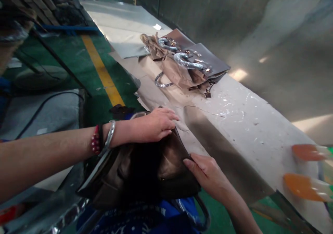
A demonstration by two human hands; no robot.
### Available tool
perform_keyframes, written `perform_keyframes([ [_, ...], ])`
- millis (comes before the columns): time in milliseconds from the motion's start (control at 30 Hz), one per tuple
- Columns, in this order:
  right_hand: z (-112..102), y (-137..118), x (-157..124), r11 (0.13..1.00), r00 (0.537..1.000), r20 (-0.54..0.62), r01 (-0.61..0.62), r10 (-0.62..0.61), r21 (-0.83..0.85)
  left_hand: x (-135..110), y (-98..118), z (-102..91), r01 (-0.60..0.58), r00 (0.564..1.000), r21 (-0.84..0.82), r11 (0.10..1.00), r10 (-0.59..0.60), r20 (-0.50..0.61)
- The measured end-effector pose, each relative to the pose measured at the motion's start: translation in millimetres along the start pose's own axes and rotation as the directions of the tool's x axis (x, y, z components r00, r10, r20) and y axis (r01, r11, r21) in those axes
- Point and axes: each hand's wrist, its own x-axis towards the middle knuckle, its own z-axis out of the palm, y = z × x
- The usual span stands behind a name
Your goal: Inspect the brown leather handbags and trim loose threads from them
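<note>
Head view: a dark brown bag [173, 156] sits open at the near side of a long workbench [241, 116], above a blue cloth [166, 211] that seems to cover the person's lap. The right hand [205, 171] grasps the bag's rim near its right corner, thumb on the near face and fingers beyond the edge. The left hand [157, 124] lies over the rim farther along, fingers bent across it; whether it pinches the edge or only rests there, I cannot tell. Much of the bag's inside is in deep shadow.

Farther up the bench lie more bags [213, 59] with crumpled brown paper [179, 71] and handles in clear wrap [188, 60], well apart from the hands.

The step in hand looks like steadying or shaping the mouth of the bag. As I judge it, the next move calls for keeping the right-hand hold while the left works along the rim.
</note>
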Motion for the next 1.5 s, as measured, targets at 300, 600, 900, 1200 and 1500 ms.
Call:
perform_keyframes([
  [300, -1, 8, 5, 1.000, 1.000, -0.003, -0.022, 0.022, -0.003, 15, -11, -5.2, 0.061, 0.992, -0.211, 0.976, -0.035, 0.123],
  [600, -2, 12, 9, 1.000, 1.000, -0.002, -0.023, 0.023, -0.005, 27, -16, -6.1, 0.138, 0.976, -0.216, 0.967, -0.096, 0.197],
  [900, -3, 19, 4, 0.987, 0.988, -0.024, -0.151, 0.153, 0.057, 7, 7, -2.3, -0.039, 0.999, -0.061, 0.997, 0.039, -0.014],
  [1200, -2, 15, 5, 0.992, 0.995, -0.028, -0.091, 0.094, 0.086, -13, 3, 4.0, 0.220, 0.968, -0.156, 0.963, -0.196, 0.155],
  [1500, -2, 17, 3, 0.990, 0.994, -0.015, -0.106, 0.108, 0.095, 0, 16, 4.7, 0.251, 0.965, -0.232, 0.940, -0.225, 0.132],
])
